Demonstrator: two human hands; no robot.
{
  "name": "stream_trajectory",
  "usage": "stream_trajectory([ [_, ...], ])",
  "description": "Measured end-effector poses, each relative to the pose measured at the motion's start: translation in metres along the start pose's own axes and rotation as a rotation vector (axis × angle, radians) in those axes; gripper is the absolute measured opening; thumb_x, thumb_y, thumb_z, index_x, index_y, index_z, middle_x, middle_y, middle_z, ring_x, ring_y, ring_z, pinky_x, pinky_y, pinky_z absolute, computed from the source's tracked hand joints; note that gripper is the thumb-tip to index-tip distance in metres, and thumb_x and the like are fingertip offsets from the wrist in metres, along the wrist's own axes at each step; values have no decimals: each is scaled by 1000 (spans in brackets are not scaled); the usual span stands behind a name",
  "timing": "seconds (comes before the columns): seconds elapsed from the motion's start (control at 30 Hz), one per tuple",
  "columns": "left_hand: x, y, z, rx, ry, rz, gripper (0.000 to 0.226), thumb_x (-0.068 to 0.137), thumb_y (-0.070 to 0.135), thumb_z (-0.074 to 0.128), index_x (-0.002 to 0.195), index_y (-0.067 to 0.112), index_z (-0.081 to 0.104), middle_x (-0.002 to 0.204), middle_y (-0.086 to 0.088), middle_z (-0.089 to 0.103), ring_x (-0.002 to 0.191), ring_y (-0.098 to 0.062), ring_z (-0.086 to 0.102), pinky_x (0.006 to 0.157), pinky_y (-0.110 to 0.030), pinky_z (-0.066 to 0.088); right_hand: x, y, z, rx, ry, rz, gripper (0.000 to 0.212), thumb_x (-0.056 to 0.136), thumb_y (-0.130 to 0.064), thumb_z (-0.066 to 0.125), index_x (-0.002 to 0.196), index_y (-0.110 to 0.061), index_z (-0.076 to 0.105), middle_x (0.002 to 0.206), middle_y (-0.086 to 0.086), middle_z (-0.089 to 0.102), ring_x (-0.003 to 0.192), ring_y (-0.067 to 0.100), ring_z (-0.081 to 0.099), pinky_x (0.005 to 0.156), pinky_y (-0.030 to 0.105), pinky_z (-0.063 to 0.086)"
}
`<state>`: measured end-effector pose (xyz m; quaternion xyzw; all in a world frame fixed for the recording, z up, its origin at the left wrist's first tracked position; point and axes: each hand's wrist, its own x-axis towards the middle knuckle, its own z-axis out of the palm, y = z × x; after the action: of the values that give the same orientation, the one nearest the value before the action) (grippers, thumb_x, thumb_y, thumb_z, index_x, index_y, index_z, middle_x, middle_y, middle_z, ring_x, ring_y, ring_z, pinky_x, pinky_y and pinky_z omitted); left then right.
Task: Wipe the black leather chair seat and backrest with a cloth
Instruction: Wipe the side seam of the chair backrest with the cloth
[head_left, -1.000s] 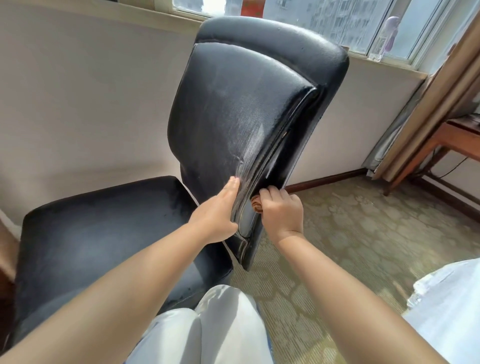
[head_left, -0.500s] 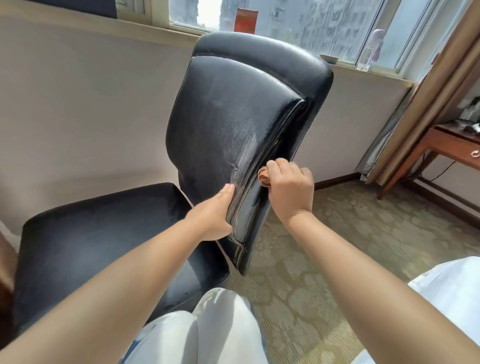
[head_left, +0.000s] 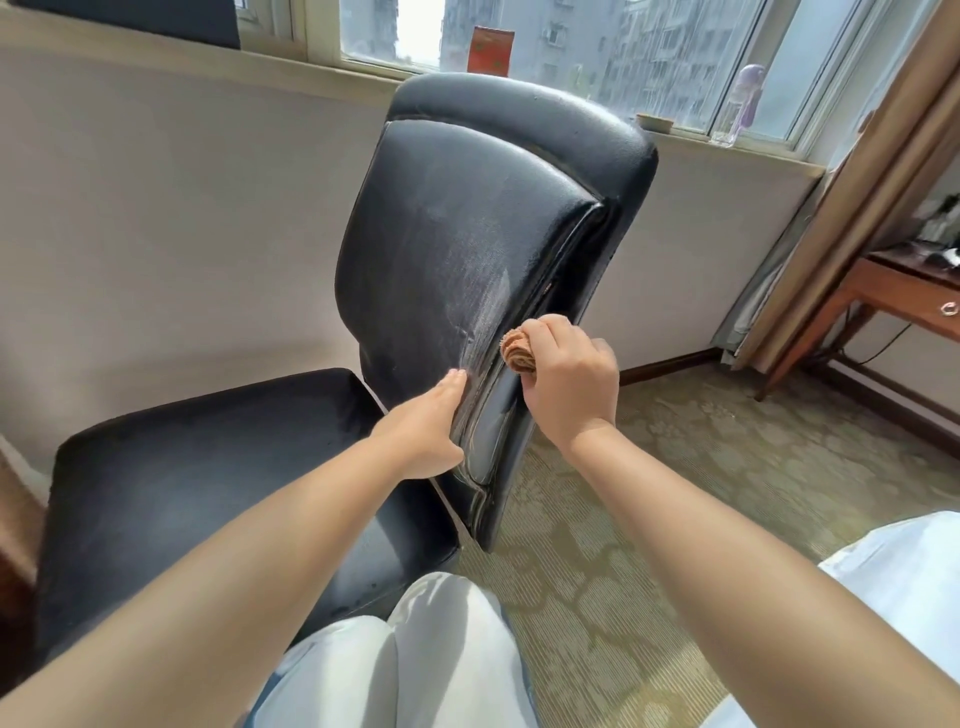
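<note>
- Since the earlier frame, our right hand (head_left: 569, 387), clutching the bunched cloth (head_left: 517, 352), has climbed the backrest (head_left: 457, 249) edge at mid-frame.
- Our left hand (head_left: 423, 434) presses flat, fingers straight, against the backrest's lower front.

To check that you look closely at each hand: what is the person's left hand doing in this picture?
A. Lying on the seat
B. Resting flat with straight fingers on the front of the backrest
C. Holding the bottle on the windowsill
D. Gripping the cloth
B: the left hand lies flat on the front of the backrest near its edge, while the right hand grips the cloth.
</note>
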<state>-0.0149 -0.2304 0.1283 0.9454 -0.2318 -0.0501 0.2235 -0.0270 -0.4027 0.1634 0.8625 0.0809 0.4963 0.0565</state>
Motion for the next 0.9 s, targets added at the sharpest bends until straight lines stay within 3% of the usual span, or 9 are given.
stream_trajectory([
  [0.43,6,-11,13,-50,57,29,96,83,11,60,154,29,-2,160,15,-1,142,-13,27,102,-31,45,-19,-22,23,255,-89,155,46,57,-5,83,101,-2,67,90,15,63,58,28,61,55,29,52],
  [0.57,6,-14,16,-72,64,45,97,81,8,59,154,27,-2,160,14,-1,144,-8,20,109,-27,37,-51,-36,34,263,-153,88,45,52,-9,85,94,-6,69,82,12,62,50,26,55,48,26,46],
  [0.67,6,-16,11,-25,34,42,97,80,8,58,154,28,-2,160,15,0,144,-10,23,108,-31,39,-55,-39,35,230,-183,66,37,53,-10,83,88,-9,68,76,9,60,46,25,51,46,26,41],
  [0.77,5,-15,1,35,-4,36,96,81,9,58,154,29,-1,160,15,2,141,-13,29,103,-33,43,-43,-32,26,197,-164,-32,32,55,-11,81,85,-10,67,76,7,60,50,24,54,49,29,44],
  [0.9,2,-11,-4,49,-51,26,95,82,12,57,154,26,-2,161,13,0,144,-14,24,107,-31,39,-7,-18,7,229,-41,-26,37,59,-8,78,95,-7,67,89,10,64,62,28,61,54,33,51],
])
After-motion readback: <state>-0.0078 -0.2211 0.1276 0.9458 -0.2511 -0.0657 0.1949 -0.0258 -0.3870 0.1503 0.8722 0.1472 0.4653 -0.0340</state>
